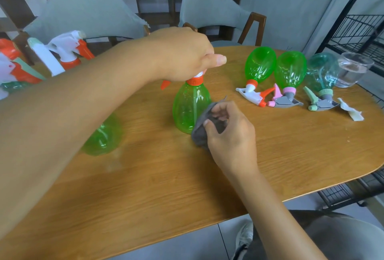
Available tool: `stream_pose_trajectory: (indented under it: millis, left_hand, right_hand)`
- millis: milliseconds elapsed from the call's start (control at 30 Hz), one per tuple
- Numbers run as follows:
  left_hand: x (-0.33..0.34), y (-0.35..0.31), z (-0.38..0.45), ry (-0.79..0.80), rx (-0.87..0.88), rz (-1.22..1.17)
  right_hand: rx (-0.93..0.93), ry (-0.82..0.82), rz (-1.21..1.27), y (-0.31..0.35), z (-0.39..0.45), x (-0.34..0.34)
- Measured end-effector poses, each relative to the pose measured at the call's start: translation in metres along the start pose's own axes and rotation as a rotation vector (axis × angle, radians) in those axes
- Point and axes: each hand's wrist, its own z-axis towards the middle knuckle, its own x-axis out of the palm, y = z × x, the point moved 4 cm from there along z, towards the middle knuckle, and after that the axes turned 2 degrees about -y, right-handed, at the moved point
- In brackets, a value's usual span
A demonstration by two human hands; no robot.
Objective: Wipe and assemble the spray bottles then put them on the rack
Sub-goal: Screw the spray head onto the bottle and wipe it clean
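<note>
- Two hands at work on one upright green bottle (190, 106), mid-desk. The left hand (182, 54) is curled over its spray head, gripping it from above; only the orange collar and trigger tip show beneath. The right hand (228, 133) pinches a bunched grey cloth (200, 129) against the bottle's lower right flank.
- Stage, as judged: this bottle is assembled and its wiping is under way.
- Three assembled bottles lie on their sides at the far right of the desk (166, 187): a green one with a white-and-orange head (259, 66), a green one with a pink-and-grey head (289, 70), and a teal one with a pale green-and-grey head (322, 72). Whether they have been wiped cannot be told.
- One headless green bottle body (104, 135) lies blurred under the left forearm; loose white-and-orange spray heads (66, 52) stand at the far left. Assembly remains.
- The black wire rack (357, 31) at the right shows no bottles; racking is not begun.
- Materials: bottles of thin translucent ribbed plastic, pear-shaped; heads of opaque hard plastic; cloth soft, matte; desk of wood-grain veneer with a rounded end.
- Also: a clear glass of water (353, 70) and a crumpled white scrap (351, 111).
</note>
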Motion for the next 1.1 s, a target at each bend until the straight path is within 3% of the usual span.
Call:
stream_pose_trajectory:
  millis: [233,733,933,1100]
  left_hand:
    - [-0.004,-0.003,-0.002,-0.165,-0.027,0.109]
    - [-0.004,0.0,0.007,-0.329,0.093,0.226]
    - [0.0,0.002,0.006,-0.398,0.008,0.21]
    - [0.004,0.0,0.006,-0.461,-0.013,0.207]
  right_hand:
    - [0.059,0.071,-0.101,-0.007,-0.006,0.006]
    - [0.062,-0.219,0.236,0.018,0.02,-0.009]
    - [-0.201,-0.286,0.121,0.025,0.015,0.002]
    - [-0.299,-0.361,0.011,0.028,0.002,0.004]
